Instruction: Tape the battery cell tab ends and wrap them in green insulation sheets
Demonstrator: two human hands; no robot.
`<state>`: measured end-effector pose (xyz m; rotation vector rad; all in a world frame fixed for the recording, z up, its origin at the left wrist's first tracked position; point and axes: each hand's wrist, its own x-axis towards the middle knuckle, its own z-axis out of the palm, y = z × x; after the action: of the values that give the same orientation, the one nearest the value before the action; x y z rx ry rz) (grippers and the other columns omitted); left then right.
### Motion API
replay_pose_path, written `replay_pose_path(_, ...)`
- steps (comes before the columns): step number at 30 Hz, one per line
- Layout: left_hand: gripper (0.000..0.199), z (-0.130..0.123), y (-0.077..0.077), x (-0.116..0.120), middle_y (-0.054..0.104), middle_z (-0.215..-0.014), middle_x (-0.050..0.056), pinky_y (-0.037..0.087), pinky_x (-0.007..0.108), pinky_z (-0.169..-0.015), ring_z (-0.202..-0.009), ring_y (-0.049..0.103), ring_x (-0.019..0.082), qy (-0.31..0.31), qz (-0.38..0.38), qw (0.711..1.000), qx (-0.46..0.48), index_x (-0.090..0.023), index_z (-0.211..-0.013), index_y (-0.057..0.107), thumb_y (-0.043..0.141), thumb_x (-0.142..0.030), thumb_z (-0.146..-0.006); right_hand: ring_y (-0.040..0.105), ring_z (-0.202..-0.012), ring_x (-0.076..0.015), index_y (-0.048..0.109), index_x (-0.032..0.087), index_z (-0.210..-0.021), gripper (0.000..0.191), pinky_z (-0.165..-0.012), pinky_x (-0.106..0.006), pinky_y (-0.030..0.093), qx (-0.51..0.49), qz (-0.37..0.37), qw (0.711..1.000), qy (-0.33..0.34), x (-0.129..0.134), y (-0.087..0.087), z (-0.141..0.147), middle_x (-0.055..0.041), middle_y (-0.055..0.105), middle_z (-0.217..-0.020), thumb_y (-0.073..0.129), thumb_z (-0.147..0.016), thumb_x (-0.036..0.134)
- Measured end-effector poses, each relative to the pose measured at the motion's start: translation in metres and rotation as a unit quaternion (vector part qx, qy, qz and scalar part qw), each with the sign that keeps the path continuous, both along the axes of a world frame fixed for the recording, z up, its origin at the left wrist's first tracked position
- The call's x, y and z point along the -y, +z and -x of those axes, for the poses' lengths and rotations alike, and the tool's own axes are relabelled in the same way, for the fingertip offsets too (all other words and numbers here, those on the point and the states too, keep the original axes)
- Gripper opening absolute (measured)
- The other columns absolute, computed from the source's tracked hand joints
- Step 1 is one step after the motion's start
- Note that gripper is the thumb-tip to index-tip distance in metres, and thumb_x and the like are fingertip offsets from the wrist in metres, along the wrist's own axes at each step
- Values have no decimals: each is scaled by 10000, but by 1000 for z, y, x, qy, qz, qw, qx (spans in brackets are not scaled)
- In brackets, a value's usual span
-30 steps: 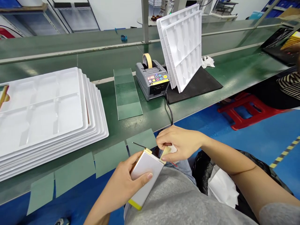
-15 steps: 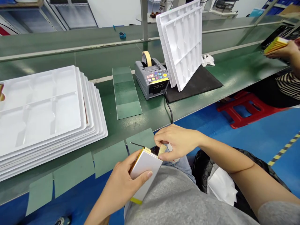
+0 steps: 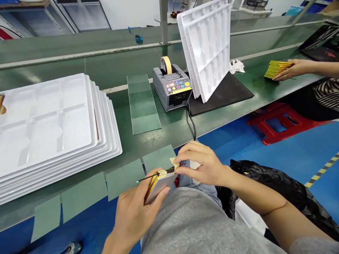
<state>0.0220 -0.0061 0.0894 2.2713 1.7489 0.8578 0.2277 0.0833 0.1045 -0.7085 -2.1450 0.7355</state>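
My left hand is closed around a flat silver battery pack with yellow edges, its end tipped up toward me. A thin black wire sticks out to the left from that end. Bits of cream tape lie along the end, beside a dark strip. My right hand pinches a short piece of cream tape between thumb and fingers at the pack's right corner. Part of the tape seems to touch the pack; the fingers hide the rest. A red wire shows just behind it.
A tape dispenser stands on the green bench, beside a standing white tray on a black mat. Stacked white trays fill the left. A co-worker's hand holds yellow packs. A black bag is at right.
My left hand has tilted the battery pack so its taped end faces up more. My right hand has shifted slightly, bringing the tape onto that end. The co-worker's yellow packs moved left and down.
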Motion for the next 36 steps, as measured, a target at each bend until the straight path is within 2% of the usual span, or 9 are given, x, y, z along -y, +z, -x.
replay_pose_path(4, 326, 0, -4, 2, 706, -967, 61, 450, 189, -497, -509, 620, 95, -21, -67, 997, -17, -165, -1120, 553, 596, -348, -854, 574, -746, -113, 660, 170, -802, 35, -706, -255, 463, -14, 110, 993, 48, -3, 2, -3, -10, 648, -786, 668, -791, 202)
replay_pose_path(7, 336, 0, -4, 3, 717, -915, 37, 436, 193, -473, -404, 539, 64, -33, -96, 994, -27, -175, -1132, 559, 627, -323, -838, 571, -736, -115, 640, 164, -767, 43, -680, -250, 465, -22, 161, 984, 70, -3, 3, -4, -8, 634, -758, 652, -800, 188)
replay_pose_path(13, 319, 1, -3, 2, 725, -841, 29, 449, 201, -519, -400, 542, 76, -35, -129, 989, -59, -137, -1096, 571, 644, -301, -831, 541, -778, -124, 607, 174, -838, 40, -730, -278, 456, -20, 122, 989, 80, -2, 2, -4, -16, 621, -814, 613, -833, 213)
replay_pose_path(16, 316, 2, -4, 3, 724, -875, 38, 445, 195, -520, -397, 536, 67, -35, -128, 989, -64, -131, -1088, 579, 637, -313, -836, 523, -791, -131, 611, 181, -898, 145, -736, -286, 455, -2, 119, 991, 59, -5, 4, -6, -28, 591, -887, 667, -789, 259)
replay_pose_path(19, 303, 3, -4, 3, 722, -894, 37, 443, 188, -516, -408, 540, 62, -40, -128, 989, -69, -135, -1076, 590, 645, -305, -831, 521, -800, -130, 626, 180, -809, 52, -762, -296, 439, -1, 104, 993, 64, -6, 6, -7, -19, 565, -844, 641, -809, 230)
replay_pose_path(24, 352, 1, -1, 3, 721, -827, 7, 447, 194, -512, -423, 546, 73, -38, -117, 991, -54, -169, -1126, 566, 670, -271, -806, 507, -766, -121, 619, 167, -757, 69, -738, -291, 423, -19, 109, 991, 79, -2, 6, -7, -11, 556, -804, 626, -820, 193)
replay_pose_path(27, 398, 0, -1, 2, 713, -782, 7, 444, 203, -519, -442, 550, 83, -52, -105, 992, -54, -159, -1160, 531, 680, -242, -799, 515, -771, -114, 609, 160, -731, 83, -736, -279, 425, -35, 158, 982, 95, -1, 6, -6, -7, 557, -800, 637, -809, 171)
replay_pose_path(31, 418, 1, -5, 2, 708, -777, 27, 459, 206, -559, -504, 592, 100, -104, -120, 987, -32, -119, -1160, 514, 687, -211, -791, 506, -789, -111, 588, 165, -714, 109, -754, -273, 406, -18, 268, 953, 141, -6, 2, -6, 7, 558, -797, 655, -795, 191)
replay_pose_path(36, 430, 3, -9, 5, 711, -768, 18, 461, 207, -537, -481, 583, 97, -115, -104, 988, -12, -139, -1180, 504, 681, -198, -793, 376, -691, -90, 495, 192, -826, 349, -615, -222, 349, -24, 347, 933, 87, -7, -8, -6, 44, 424, -794, 786, -646, 260)
